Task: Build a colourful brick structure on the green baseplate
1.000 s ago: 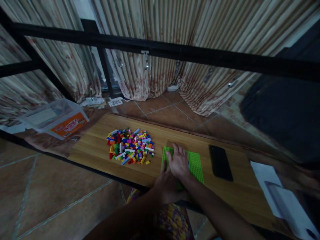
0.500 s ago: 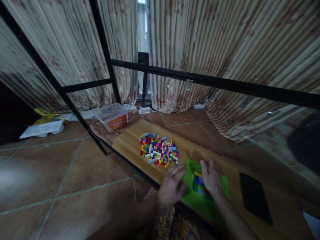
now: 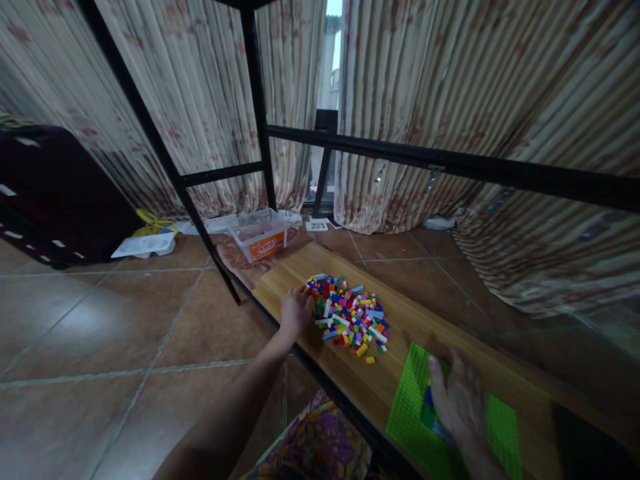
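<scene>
Loose bricks (image 3: 350,315) lie heaped on the wooden board (image 3: 370,387), my left hand (image 3: 297,312) at their left edge — whether it grips any, I can't tell. My right hand (image 3: 457,397), fingers spread, is over the green baseplate (image 3: 406,393).

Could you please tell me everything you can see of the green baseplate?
The green baseplate looks like plastic, thin and studded. It lies flat on the wooden surface, its near part cropped by the picture. The right hand hides its middle, where blue bricks show; whether the hand touches it is unclear.
</scene>
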Demonstrator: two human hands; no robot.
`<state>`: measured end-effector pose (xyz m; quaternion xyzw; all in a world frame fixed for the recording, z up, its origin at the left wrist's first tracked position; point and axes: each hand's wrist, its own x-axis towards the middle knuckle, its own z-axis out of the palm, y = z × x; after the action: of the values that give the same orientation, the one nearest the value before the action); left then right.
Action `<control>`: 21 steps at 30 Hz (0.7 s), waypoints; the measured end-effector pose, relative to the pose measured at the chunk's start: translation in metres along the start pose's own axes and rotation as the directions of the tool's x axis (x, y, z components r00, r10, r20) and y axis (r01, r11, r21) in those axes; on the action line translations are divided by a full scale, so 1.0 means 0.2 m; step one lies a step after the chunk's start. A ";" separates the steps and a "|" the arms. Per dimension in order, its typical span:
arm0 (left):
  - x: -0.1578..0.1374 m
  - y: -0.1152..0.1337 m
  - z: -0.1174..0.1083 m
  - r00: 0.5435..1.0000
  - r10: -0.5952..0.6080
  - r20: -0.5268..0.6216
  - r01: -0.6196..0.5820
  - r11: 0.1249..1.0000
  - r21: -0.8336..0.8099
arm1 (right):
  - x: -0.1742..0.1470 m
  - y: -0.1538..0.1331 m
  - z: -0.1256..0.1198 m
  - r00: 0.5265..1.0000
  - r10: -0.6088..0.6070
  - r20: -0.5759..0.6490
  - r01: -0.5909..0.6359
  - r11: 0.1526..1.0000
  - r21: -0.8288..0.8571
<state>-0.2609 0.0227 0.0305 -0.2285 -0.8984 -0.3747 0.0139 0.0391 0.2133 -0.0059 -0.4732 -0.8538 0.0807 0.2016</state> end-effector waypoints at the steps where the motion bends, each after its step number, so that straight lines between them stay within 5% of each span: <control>1: 0.03 0.01 0.01 1.000 0.000 0.017 0.000 1.000 0.017 | 0.00 0.00 0.00 1.000 0.000 0.000 0.000 1.000 0.004; 13: 0.13 0.08 0.06 0.984 0.066 0.165 -0.086 0.990 0.114 | 0.00 0.01 0.00 1.000 -0.026 0.014 0.026 1.000 -0.007; 21: 0.05 0.12 0.09 0.943 0.258 0.211 -0.263 0.965 -0.004 | 0.00 0.00 -0.01 0.998 -0.058 -0.005 0.058 0.998 -0.007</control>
<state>-0.2564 0.0538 0.0348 -0.3834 -0.8612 -0.3323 -0.0287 0.0404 0.2122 -0.0037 -0.4491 -0.8669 0.0707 0.2047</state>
